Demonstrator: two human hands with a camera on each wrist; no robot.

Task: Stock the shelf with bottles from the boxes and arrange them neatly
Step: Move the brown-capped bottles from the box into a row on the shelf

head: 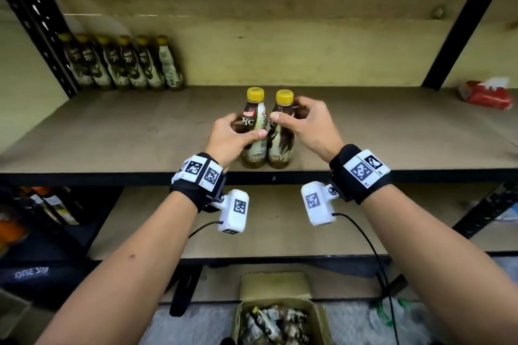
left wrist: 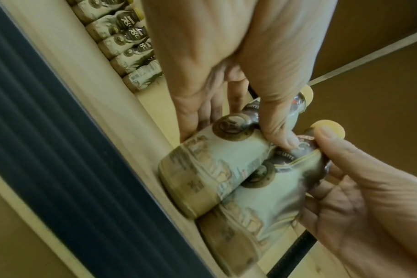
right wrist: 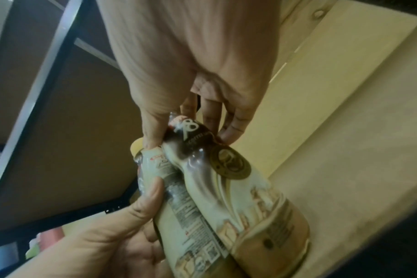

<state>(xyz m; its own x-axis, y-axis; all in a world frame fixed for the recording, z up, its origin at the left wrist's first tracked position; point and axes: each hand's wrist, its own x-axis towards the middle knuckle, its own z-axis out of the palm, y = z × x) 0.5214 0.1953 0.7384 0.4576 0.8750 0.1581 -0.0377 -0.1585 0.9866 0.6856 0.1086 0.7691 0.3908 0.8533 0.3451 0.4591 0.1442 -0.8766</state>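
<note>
Two brown-and-cream bottles with yellow caps stand upright side by side near the front edge of the middle shelf [head: 140, 131]. My left hand [head: 244, 128] grips the left bottle [head: 254, 152] round its upper body, thumb in front. My right hand [head: 287, 111] grips the right bottle [head: 280, 150] just below its cap. In the left wrist view the left bottle [left wrist: 207, 169] and right bottle [left wrist: 250, 216] press against each other. The right wrist view shows the right bottle [right wrist: 250, 197] with my thumb and fingers round its neck.
A row of several like bottles [head: 123, 64] lines the shelf's back left corner. A red tissue pack [head: 486, 95] lies at the far right. An open cardboard box [head: 277, 314] of bottles sits on the floor below. Black uprights frame the shelf.
</note>
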